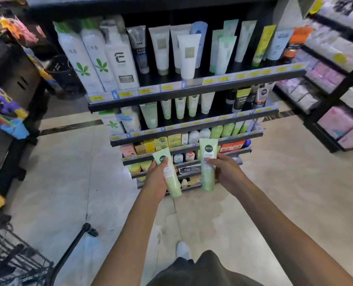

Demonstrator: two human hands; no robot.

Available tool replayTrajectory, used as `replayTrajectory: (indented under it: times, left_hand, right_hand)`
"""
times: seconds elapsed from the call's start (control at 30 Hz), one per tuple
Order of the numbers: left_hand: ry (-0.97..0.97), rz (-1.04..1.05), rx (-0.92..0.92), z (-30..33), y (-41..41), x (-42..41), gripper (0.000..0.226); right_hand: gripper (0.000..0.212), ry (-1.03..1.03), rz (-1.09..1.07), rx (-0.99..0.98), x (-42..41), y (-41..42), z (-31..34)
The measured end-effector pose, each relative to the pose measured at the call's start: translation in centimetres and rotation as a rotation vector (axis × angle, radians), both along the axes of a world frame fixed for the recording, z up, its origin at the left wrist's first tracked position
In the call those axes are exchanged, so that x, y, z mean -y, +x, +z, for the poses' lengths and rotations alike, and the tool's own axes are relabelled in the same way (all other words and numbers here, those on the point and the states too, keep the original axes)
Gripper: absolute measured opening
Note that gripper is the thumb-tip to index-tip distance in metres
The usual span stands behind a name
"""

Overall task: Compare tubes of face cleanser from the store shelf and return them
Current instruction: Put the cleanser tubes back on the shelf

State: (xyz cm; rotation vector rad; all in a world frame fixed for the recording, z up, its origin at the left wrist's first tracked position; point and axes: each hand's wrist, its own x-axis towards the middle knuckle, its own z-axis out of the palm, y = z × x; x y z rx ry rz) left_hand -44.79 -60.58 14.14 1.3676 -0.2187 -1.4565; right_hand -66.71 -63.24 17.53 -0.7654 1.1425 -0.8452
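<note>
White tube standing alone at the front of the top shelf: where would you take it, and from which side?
Grip the white tube around its mid-body, coming from the front. It stands cap down ahead of its row, so front and sides are open. Both the left hand and right hand already hold green tubes.
</note>
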Motion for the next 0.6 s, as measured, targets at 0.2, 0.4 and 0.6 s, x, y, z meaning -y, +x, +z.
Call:
replayTrajectory:
  times: [0.2,0.4,0.6]
  left_hand:
    - [-0.009,-0.054,-0.056,0.1,0.0,5.7,0.01]
    - [-0.05,-0.148,0.063,0.4,-0.8,10.0,0.04]
    - [-0.078,-0.12,0.143,0.5,-2.1,14.0,0.031]
  right_hand:
    - [0.032,0.027,0.022,-0.042,6.1,-0.1,-0.9]
    - [0.037,0.037,0.049,-0.057,11.6,-0.5,-1.4]
    - [0.037,0.018,0.145,-0.094,17.4,-1.0,-1.3]
